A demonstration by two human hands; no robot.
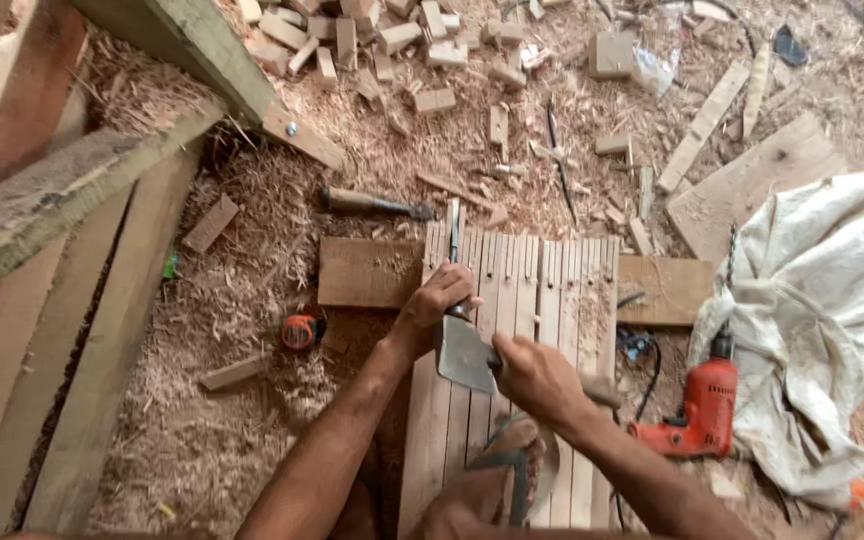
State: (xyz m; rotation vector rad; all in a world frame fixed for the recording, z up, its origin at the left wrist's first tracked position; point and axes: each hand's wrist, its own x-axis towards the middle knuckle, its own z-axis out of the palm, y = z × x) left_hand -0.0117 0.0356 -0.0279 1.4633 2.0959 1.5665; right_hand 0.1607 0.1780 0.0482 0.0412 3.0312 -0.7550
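In the head view, a row of narrow wooden slats (pixel 532 300) lies side by side on the sawdust-covered floor (pixel 252 250), resting across a darker board (pixel 367 272) that runs beneath them; each slat has a small notch cut near its far end. The left hand (pixel 434 303) sits on the left part of the row, its fingers (pixel 452 285) curled tight around a chisel (pixel 454 240) whose blade points away along a slat. The right hand (pixel 535 375) is just beside it, nearer the person, fingers wrapped closed on the handle of a hatchet (pixel 464 352), the broad grey head lying flat between the two hands, close behind the chisel's butt. A foot in a sandal (pixel 512 470) presses down on the near ends of the slats.

To the left on the floor lie an orange tape measure (pixel 299 331) and a hammer (pixel 377 205) with a wooden handle. To the right stands a red power drill (pixel 704 405), its cord trailing over the slats' edge, next to a crumpled white cloth (pixel 832 320). Many small offcut blocks (pixel 382 40) are scattered at the far side, and rough timber beams (pixel 72 250) rise at the left.
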